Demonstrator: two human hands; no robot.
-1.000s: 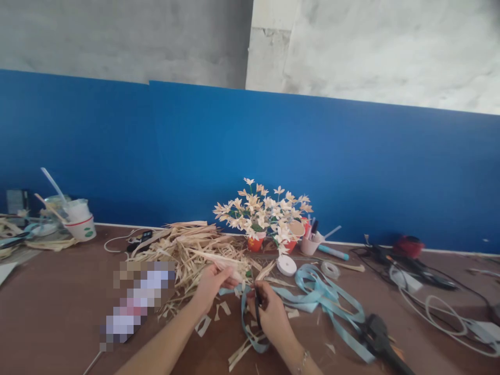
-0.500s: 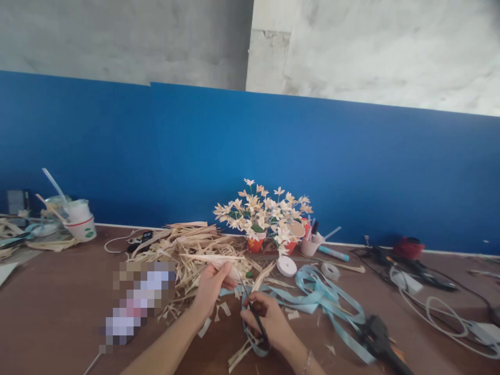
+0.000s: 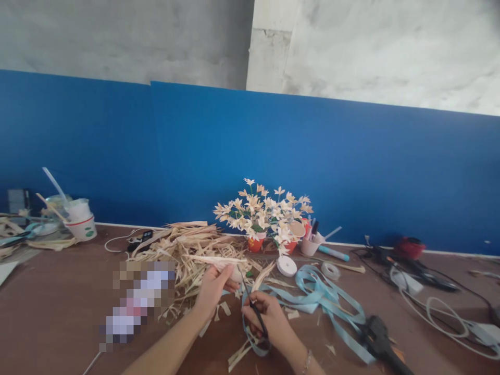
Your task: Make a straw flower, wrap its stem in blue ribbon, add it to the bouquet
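A pale strip of dried corn husk is pinched between the thumb and fingers of my left hand. My right hand is closed around the black handles of a pair of scissors. Their blades point up and away, close to the right end of the husk; whether they touch it I cannot tell. Behind my left hand lies a heap of loose husk strips. Small cut scraps are scattered on the brown table around both hands.
Cream husk flowers stand in red pots by the blue partition. To the right lie a light blue ribbon, a white spool, a black glue gun and cables. A paper cup stands at the left.
My left hand has shifted slightly to the right with the husk. The scissors have tilted a little, and my right hand remains almost in place.
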